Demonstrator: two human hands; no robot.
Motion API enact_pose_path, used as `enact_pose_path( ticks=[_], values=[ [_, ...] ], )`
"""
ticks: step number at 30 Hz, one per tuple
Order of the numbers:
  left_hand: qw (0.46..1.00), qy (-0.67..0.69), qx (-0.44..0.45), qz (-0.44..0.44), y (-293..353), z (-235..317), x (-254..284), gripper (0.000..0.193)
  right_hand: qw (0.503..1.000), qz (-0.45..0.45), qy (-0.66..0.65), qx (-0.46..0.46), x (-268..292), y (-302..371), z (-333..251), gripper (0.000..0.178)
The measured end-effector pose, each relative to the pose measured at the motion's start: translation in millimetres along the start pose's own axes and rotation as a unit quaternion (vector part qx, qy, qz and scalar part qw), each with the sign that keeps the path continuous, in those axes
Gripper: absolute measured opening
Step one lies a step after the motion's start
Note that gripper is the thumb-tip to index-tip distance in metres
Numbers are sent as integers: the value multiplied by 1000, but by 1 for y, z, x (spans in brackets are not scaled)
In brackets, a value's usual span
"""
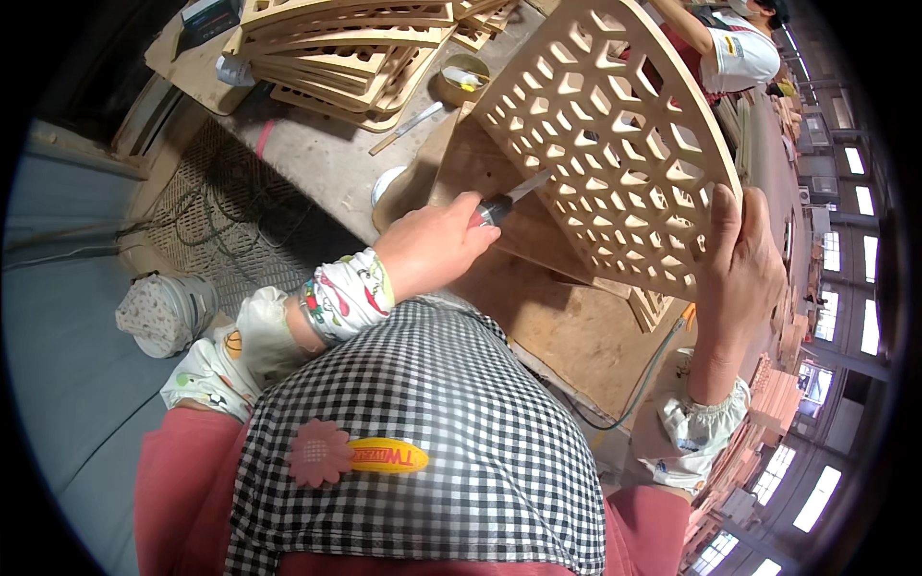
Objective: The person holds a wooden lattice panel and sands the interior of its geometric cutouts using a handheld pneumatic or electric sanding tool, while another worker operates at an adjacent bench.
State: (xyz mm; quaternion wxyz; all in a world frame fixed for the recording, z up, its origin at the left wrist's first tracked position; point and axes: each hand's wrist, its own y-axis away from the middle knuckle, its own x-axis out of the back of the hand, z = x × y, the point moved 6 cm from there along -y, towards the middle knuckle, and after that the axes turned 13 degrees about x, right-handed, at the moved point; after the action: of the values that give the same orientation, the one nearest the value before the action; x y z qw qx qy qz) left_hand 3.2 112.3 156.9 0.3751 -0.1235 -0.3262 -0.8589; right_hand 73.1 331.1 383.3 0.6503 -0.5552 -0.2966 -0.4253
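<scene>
A wooden panel (713, 144) pierced with many angular openings stands tilted in front of me, its right edge curved. My right hand (744, 254) is closed around the panel's lower right edge, thumb on the near face. My left hand (432, 245) is closed on the dark and red handle of a narrow-bladed knife (528, 185). The blade points up and right, its tip at the panel's left part, by the openings; whether it touches the wood I cannot tell. Behind the panel's lower left is a brown wooden box-like support (485, 173).
Similar pierced panels (336, 62) lie stacked on the table at back left. Nearer are a round tin (464, 79) and a flat tool (407, 129). A white bucket (169, 314) stands on the left. A hose (645, 376) curves at right; another person (744, 56) is at far right.
</scene>
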Motion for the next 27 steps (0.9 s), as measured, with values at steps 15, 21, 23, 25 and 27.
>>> enact_pose_path(
  ticks=[15, 21, 23, 25, 27],
  values=[
    [862, 391, 107, -305, -18, -12, -37, 36, 999, 39, -5, 12, 0, -2, 14, 48],
    [717, 522, 134, -442, -14, -22, -57, 54, 998, 53, -15, 23, -2, -3, 17, 48],
    [748, 508, 130, -406, -12, -19, -57, 50, 998, 49, -14, 31, -1, -3, 16, 48],
    [812, 460, 122, -338, -9, -12, -54, 48, 998, 50, -24, 33, -1, -4, 15, 47],
    [835, 443, 125, -302, -9, -10, -54, 36, 998, 52, -29, 37, 0, -4, 15, 47]
  ],
)
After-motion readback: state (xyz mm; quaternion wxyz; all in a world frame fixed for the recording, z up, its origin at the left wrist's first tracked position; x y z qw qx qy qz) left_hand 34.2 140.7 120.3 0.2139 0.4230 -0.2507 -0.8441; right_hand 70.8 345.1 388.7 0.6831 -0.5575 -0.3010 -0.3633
